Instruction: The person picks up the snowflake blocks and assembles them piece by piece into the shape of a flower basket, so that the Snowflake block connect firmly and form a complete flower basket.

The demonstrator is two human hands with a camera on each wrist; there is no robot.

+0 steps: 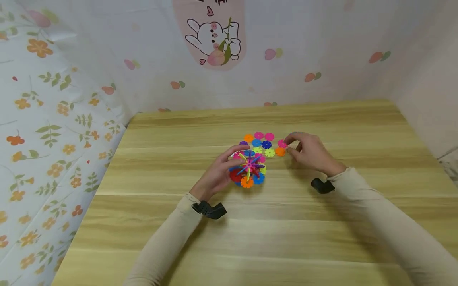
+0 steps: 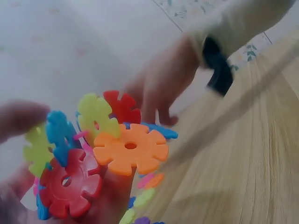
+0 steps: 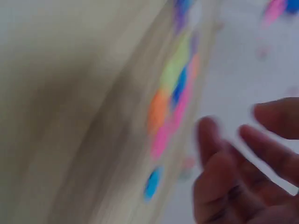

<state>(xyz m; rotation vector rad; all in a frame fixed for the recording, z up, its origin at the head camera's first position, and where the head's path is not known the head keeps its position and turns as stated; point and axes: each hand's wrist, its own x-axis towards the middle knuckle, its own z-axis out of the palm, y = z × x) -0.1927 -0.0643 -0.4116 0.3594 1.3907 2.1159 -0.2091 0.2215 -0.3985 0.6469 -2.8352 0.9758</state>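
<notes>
Grips a built-up cluster [image 1: 249, 165] of notched plastic discs in the left hand [image 1: 216, 172], with fingers bent round its left side, near the middle of the wooden table [image 1: 272, 230]. Shows many colours there: a pink hub with blue, yellow and purple spokes on top, an orange disc [image 1: 247, 182] on the near side and, in the left wrist view, a red disc [image 2: 70, 184] just beside it. Cannot tell whether resting on the tabletop or held just above. Holds the right hand [image 1: 312, 153] to the right and slightly farther off, thumb and fingers spread with a gap between them, blurred in its own wrist view. Has its fingertips close beside a loose pink disc [image 1: 282, 143] and a loose orange disc [image 1: 280, 151]; cannot tell whether touching either. Shows more loose discs lying flat on the far side of the cluster, including a dark blue disc [image 1: 266, 144] and a yellow-green disc [image 1: 269, 152], with a light blue disc [image 3: 152, 183] set apart, partly hidden behind the right hand in the head view. Wears beige sleeves [image 1: 168, 242]. Faces a white cloth [image 1: 322, 31] printed with a rabbit, with a flowered cloth [image 1: 53, 151] to the left.
</notes>
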